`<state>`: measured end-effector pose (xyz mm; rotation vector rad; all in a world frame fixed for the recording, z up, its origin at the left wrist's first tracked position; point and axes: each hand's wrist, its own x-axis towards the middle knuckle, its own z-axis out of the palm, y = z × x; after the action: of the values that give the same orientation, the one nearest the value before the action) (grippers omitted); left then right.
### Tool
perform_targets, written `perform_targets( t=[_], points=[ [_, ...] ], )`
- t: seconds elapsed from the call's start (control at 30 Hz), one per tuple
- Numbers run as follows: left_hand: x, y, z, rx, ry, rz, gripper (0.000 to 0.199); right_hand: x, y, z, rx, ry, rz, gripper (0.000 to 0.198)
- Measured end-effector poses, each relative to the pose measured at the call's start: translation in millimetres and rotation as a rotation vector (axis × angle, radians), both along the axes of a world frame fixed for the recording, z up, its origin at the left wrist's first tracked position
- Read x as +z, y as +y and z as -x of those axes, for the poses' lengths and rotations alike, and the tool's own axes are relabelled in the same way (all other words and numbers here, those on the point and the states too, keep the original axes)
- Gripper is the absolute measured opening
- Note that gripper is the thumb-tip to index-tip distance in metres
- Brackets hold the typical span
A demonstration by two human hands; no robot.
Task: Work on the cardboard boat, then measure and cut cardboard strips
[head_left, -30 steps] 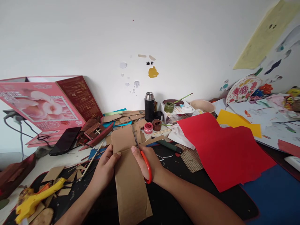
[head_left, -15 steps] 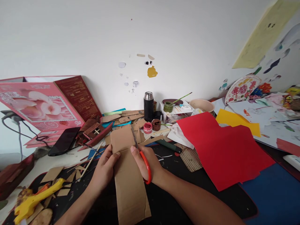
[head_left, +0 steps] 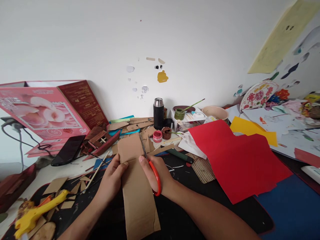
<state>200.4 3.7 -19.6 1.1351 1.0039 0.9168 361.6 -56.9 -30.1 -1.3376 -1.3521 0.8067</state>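
A long strip of brown cardboard (head_left: 138, 196), creased across its upper part, is held up in front of me. My left hand (head_left: 113, 175) grips its left edge, thumb on the face near the crease. My right hand (head_left: 158, 171) is closed around red-handled scissors (head_left: 156, 178), at the strip's right edge. Their dark blades point up and away along the upper right edge of the cardboard; I cannot tell how far apart they are. The fingers of both hands are partly hidden.
A yellow glue gun (head_left: 41, 213) lies among cardboard scraps at left. Behind stand a black flask (head_left: 158, 115), a red paint jar (head_left: 157, 136) and a brown paint jar (head_left: 166, 133). Red paper (head_left: 240, 160) covers the right side, near a green-handled tool (head_left: 180, 155).
Almost nothing differs. The lower end of the cardboard has shifted very slightly to the left; both hands keep their places.
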Motion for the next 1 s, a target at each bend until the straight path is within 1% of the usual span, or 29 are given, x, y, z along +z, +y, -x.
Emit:
perform_targets(
  t=[0.17,0.37,0.43,0.57,0.63,0.73,0.83,1.0],
  points=[
    [-3.2,1.0,0.4,-0.005,-0.051,-0.042,0.057,0.3,0.3,2.1,-0.011,0.021,0.008,0.057],
    [1.9,1.6,0.8,-0.014,-0.029,-0.064,0.057,-5.9,3.4,1.0,-0.006,0.082,0.007,0.060],
    [1.6,3.9,2.0,-0.017,-0.048,-0.041,0.055,-7.6,5.0,-1.9,0.017,0.156,0.038,0.061],
    [-3.3,13.9,6.4,0.041,-0.105,0.029,0.056,-6.3,9.2,-10.0,0.102,0.417,0.178,0.065],
    [-5.0,18.6,8.8,0.052,-0.114,0.028,0.056,-4.7,11.5,-13.5,0.136,0.473,0.179,0.068],
    [-4.0,21.8,11.7,-0.002,-0.096,0.018,0.053,-3.3,13.6,-15.4,0.155,0.494,0.164,0.069],
    [-0.1,21.8,14.2,-0.057,-0.066,0.002,0.056,-2.9,13.5,-14.6,0.151,0.490,0.162,0.067],
    [5.7,21.5,17.3,-0.089,-0.025,-0.005,0.056,-3.3,13.5,-14.8,0.138,0.480,0.178,0.067]
  ],
)
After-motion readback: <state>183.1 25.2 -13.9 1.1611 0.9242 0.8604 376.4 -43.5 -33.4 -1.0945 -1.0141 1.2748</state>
